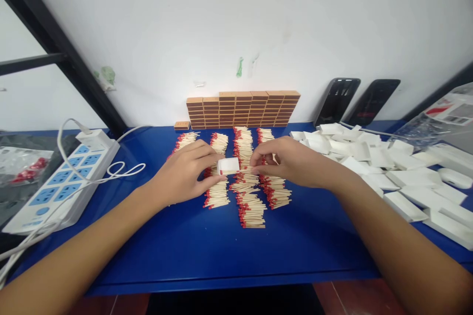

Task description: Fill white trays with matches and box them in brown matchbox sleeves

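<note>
A small white matchbox tray is gripped between the thumb and fingers of my left hand, held just above the rows of matches. Facing it from the other side, my right hand is pinched on a few matches at the tray's right end; exactly how many cannot be made out. Below both hands, red-headed matches lie in several long rows, among them a middle row, a right row and a left-centre row. My left hand partly hides the leftmost row.
Brown matchboxes are stacked against the wall, with a single matchbox beside them. White trays heap up on the right, before two dark phone-like slabs. A power strip with white cables occupies the left of the blue table.
</note>
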Available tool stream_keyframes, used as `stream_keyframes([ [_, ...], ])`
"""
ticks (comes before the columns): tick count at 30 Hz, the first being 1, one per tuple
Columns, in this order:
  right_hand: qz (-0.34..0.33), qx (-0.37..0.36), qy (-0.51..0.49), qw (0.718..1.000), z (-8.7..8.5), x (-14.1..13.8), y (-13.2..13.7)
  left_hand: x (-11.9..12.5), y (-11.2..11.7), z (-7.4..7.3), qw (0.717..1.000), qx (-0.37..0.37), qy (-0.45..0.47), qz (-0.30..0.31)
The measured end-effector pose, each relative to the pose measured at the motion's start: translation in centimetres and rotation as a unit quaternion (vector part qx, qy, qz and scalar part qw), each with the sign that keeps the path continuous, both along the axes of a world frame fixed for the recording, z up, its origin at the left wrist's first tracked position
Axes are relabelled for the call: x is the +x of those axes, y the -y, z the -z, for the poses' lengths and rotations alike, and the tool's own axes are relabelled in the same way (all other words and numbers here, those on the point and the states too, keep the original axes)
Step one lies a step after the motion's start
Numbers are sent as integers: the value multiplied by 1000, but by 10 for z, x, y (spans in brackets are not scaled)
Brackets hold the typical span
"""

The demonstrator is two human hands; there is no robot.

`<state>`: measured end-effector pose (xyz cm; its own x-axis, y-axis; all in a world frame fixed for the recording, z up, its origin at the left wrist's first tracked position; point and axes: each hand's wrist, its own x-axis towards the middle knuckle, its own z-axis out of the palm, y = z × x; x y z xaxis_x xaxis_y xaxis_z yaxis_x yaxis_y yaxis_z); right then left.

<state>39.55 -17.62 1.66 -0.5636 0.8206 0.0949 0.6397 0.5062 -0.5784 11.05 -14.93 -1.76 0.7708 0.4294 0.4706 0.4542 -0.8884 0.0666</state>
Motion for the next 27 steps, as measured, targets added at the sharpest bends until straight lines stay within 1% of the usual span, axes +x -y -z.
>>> stream_keyframes([
  [4,19,37,-31,999,2,-5,3,3,3,1,1000,-17,13,11],
  [10,16,111,-9,994,10,-16,8,7,7,2,998,-43,34,22],
  [13,11,137,-13,990,14,-20,10,8,8,2,997,-51,42,26],
  [18,3,129,-1,992,19,-21,8,9,8,3,997,-64,44,31],
  [23,-2,139,-21,990,15,-16,6,11,8,2,996,-72,47,29],
  [27,29,134,-67,988,11,-19,9,11,9,2,995,-74,64,33],
])
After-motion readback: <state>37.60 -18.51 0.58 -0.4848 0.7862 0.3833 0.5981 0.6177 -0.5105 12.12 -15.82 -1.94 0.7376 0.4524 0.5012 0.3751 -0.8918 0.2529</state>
